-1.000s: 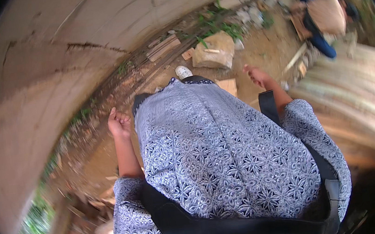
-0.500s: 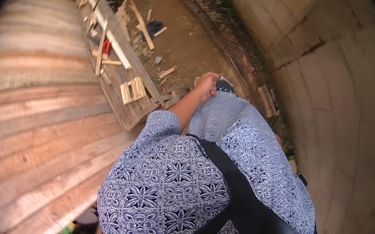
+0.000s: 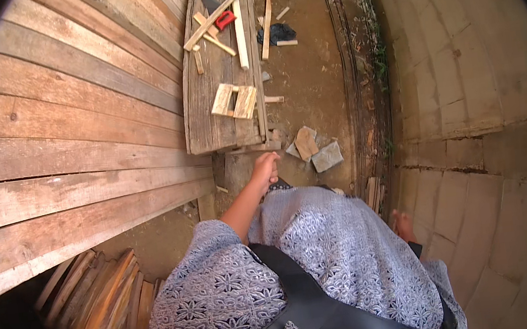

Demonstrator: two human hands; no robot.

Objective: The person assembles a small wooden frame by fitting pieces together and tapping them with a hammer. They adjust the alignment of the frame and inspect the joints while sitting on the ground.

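Note:
My left hand point(image 3: 266, 167) hangs in front of me with its fingers curled in, and nothing shows in it. It is just short of the near end of a rough plank bench point(image 3: 206, 129), apart from it. A small piece of pale short boards with a gap in the middle point(image 3: 245, 103) lies on the bench. Farther along are a handsaw with a red handle point(image 3: 226, 19) and several wood strips point(image 3: 240, 42). My right hand point(image 3: 404, 225) shows only partly at my right side, next to my patterned clothing; its fingers are too unclear to read.
A plank wall point(image 3: 77, 148) runs along the left, and a pale panelled wall point(image 3: 463, 74) stands on the right. Stone blocks point(image 3: 327, 156) lie on the dirt floor ahead, with a dark plastic bag point(image 3: 277, 33) beyond. Stacked wood point(image 3: 97, 310) is at lower left.
The view has turned, so the bench now appears farther right. My left hand appears lower and farther left, still curled. My right hand has come partly into view, as have the stone blocks.

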